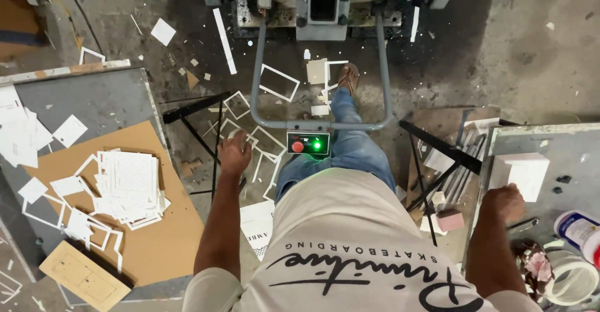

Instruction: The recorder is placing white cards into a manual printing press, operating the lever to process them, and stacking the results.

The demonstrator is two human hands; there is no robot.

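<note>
Right hand, at four o'clock, is resting fisted against the bench edge, just below a white block; whether it is gripping anything cannot be told. Left hand, at nine o'clock of the control box, is hanging loosely curled, holding nothing, beside a black frame. Card stack is lying at nine o'clock on a brown board. Grey bar is running toward the machine at twelve o'clock.
</note>
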